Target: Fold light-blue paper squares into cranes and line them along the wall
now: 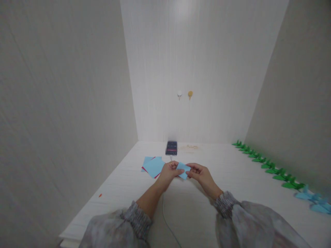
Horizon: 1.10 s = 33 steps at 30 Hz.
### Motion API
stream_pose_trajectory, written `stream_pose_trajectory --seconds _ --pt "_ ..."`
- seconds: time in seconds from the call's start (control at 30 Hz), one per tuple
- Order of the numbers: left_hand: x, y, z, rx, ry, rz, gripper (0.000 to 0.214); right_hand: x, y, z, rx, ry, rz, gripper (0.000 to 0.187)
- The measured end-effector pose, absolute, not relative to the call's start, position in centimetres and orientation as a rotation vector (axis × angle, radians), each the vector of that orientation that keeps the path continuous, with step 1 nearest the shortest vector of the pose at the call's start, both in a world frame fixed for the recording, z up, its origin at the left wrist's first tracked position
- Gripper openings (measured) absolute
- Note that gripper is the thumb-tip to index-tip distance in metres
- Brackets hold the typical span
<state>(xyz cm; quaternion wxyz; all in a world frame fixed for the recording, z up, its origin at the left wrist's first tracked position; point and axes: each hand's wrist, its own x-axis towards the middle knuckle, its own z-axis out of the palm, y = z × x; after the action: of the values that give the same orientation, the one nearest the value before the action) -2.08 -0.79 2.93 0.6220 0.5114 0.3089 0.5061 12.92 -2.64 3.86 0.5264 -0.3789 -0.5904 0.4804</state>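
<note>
A small light-blue sheet of paper (184,169) is held between both hands just above the white table (232,179). My left hand (168,171) pinches its left edge, fingers closed on it. My right hand (199,173) pinches its right side, thumb and fingers pressed together on the paper. Just left of my left hand lies a loose stack of light-blue and red paper sheets (153,166).
A dark phone (171,147) stands at the back of the table with a thin cable (165,217) running toward me. A row of green folded paper figures (266,164) lines the right wall, ending in blue ones (314,201). Two hooks (184,94) hang on the back wall.
</note>
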Motion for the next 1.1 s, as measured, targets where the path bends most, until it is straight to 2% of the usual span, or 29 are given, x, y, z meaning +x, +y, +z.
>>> stream_pose_trajectory --seconds 0.83,1.1 --pt "-2.5 -2.0 3.8 1.089 0.594 1.05 0.034 13.4 -2.3 2.9 -0.744 -1.496 1.14 0.027" --pt "-2.2 -1.4 3.3 1.156 0.724 1.136 0.034 13.1 -2.2 3.1 -0.842 -1.445 1.08 0.032"
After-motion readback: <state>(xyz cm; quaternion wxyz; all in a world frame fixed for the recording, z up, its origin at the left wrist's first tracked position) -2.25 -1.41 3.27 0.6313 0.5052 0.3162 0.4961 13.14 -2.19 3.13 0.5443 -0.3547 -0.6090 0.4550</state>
